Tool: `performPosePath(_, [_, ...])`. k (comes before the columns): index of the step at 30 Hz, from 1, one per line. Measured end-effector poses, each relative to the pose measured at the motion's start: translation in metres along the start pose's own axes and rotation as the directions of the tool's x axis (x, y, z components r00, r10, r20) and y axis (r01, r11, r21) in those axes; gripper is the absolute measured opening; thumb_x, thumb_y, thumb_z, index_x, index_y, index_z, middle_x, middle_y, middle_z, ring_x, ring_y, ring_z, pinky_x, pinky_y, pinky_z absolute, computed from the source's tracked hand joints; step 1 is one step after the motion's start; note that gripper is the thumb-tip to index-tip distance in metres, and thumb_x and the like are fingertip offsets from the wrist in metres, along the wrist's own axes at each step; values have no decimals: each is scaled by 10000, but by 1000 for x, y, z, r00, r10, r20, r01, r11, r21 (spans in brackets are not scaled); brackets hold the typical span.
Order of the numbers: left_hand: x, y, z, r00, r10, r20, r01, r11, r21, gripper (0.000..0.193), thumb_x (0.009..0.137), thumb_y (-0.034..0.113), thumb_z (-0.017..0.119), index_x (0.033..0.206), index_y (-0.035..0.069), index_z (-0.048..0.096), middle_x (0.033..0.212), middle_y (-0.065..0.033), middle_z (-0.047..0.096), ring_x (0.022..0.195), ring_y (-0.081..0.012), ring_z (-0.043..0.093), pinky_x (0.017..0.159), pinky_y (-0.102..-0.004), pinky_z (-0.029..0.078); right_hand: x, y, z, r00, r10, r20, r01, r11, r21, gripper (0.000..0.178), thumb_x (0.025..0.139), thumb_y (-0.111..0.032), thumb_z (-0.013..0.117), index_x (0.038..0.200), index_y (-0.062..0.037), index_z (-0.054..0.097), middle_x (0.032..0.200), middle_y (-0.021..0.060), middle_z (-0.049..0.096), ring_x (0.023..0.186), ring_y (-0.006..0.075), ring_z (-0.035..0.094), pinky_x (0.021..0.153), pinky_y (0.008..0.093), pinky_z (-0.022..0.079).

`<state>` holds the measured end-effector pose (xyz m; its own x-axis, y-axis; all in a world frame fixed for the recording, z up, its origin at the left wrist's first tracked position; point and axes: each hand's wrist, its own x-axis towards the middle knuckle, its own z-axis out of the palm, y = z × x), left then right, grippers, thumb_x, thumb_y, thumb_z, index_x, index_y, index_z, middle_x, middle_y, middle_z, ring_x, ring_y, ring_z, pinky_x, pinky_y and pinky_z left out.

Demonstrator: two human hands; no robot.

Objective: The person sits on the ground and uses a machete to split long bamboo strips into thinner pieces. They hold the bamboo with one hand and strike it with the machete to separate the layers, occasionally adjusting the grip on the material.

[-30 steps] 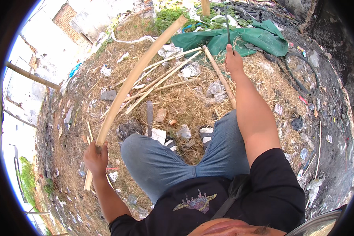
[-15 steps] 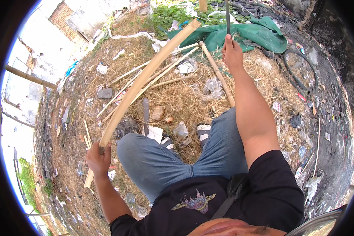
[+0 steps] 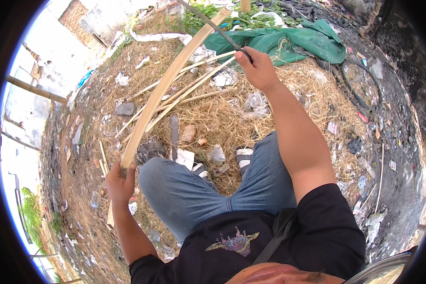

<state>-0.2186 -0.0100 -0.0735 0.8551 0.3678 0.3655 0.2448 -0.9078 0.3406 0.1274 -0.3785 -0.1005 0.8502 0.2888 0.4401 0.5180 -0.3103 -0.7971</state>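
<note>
A long pale bamboo strip (image 3: 161, 90) slants up and away from my left hand (image 3: 120, 183), whose fingers are closed around its near end. Its far end reaches the green leaves at the top. My right hand (image 3: 259, 67) grips the dark handle of a long knife (image 3: 203, 18). The blade points up and to the left and crosses the strip near its far end; whether it touches the strip I cannot tell. Several thin bamboo sticks (image 3: 196, 90) lie on the dry straw beyond my knees.
A green tarp (image 3: 293, 43) lies crumpled behind my right hand. Near my feet are a flat grey bar (image 3: 174, 135), a brown chunk (image 3: 189, 133) and scraps of litter. A dark hose loop (image 3: 379, 90) is on the right, beside a blackened wall (image 3: 402, 42).
The knife has swung from upright to a leftward slant across the strip, as my right hand moved left and slightly nearer. The strip has tipped a little, its far end shifting left.
</note>
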Motion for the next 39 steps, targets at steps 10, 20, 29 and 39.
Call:
performPosePath(10, [22, 6, 1, 991, -50, 128, 77, 973, -218, 430, 948, 346, 746, 804, -2, 540, 548, -9, 454, 519, -81, 401, 467, -311, 303, -8, -39, 33, 953, -148, 263, 206, 957, -206, 586, 979, -623, 566, 883, -52, 660, 765, 174, 676, 768, 407, 672, 689, 479, 522])
performPosePath(20, [19, 10, 4, 996, -41, 79, 46, 996, -73, 476, 931, 416, 753, 786, 7, 558, 532, -87, 487, 484, -178, 454, 480, -364, 360, 5, -11, 42, 981, 22, 192, 11, 985, -170, 550, 1013, -563, 570, 1048, -34, 714, 760, 153, 667, 718, 288, 659, 688, 424, 503])
performPosePath(29, [14, 12, 11, 997, -62, 56, 62, 998, 7, 481, 914, 450, 752, 778, 24, 575, 538, -128, 517, 483, -273, 519, 500, -397, 406, -21, -44, 64, 871, -173, 460, 289, 937, -197, 568, 991, -592, 578, 942, -35, 673, 762, 199, 656, 723, 376, 653, 684, 471, 498])
performPosePath(39, [14, 15, 12, 997, -53, 52, 43, 981, 188, 442, 934, 443, 722, 853, 22, 615, 658, -167, 638, 623, -363, 652, 578, -458, 480, -12, -22, 57, 915, 35, 403, 60, 973, -221, 661, 988, -671, 508, 1075, -51, 719, 811, 157, 686, 807, 324, 686, 749, 446, 519])
